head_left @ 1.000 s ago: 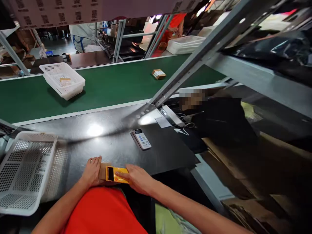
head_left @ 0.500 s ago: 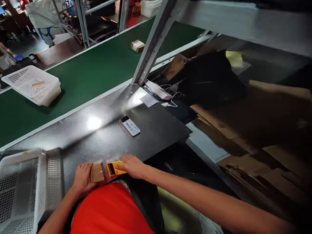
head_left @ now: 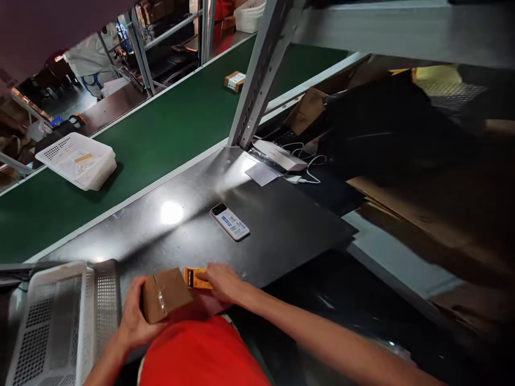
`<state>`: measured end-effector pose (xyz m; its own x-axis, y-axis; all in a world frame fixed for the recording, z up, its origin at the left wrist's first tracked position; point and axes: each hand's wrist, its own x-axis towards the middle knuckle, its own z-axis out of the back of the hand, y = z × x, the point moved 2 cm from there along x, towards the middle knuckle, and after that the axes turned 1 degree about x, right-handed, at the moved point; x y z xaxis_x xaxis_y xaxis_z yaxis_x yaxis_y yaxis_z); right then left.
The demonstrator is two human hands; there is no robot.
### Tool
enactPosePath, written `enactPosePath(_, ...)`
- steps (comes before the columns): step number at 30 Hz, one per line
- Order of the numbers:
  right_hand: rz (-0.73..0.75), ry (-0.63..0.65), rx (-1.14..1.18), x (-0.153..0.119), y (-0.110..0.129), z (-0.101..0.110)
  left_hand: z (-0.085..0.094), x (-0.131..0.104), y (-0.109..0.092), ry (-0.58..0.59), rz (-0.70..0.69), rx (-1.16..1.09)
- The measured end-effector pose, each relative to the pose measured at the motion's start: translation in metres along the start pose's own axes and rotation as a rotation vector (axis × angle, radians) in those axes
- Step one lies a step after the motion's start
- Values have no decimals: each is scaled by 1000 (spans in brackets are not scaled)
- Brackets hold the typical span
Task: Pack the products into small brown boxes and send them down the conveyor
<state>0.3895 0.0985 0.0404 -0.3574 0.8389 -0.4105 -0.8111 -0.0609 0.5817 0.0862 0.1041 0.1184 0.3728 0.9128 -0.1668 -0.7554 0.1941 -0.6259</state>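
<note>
My left hand point(head_left: 134, 316) is wrapped round the left side and underside of a small brown cardboard box point(head_left: 173, 292), which is tilted close to my body. A shiny strip, like clear tape, runs down the seam on the box. To its right, my right hand point(head_left: 223, 281) grips a yellow tool with a dark slot point(head_left: 197, 279), apparently a tape dispenser; its far side is hidden by the fingers. Ahead of both hands, a phone point(head_left: 230, 221) with a white printed back lies on the metal table point(head_left: 189, 236).
White perforated baskets stand at my left point(head_left: 80, 332) and on the green conveyor belt point(head_left: 177, 123). A labelled box point(head_left: 235, 81) rides farther along the belt. A metal post point(head_left: 261, 75) rises at the table's back edge. White cables point(head_left: 309, 171) and stacked flat cardboard point(head_left: 414, 214) lie to the right.
The box has been raised and turned, so a larger face with the shiny strip shows. The yellow tool stays in my right hand beside it. My view has shifted slightly.
</note>
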Motion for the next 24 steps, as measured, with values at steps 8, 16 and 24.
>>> enactPosePath(8,-50,-424,625,13,-128,-13,-7,3,-3,-317,340,-741)
enactPosePath(16,-9,-602,586,21,-44,-6,-23,25,0,-266,531,-928)
enactPosePath(24,366,-158,815,47,109,3,-23,28,7,-241,642,-1087)
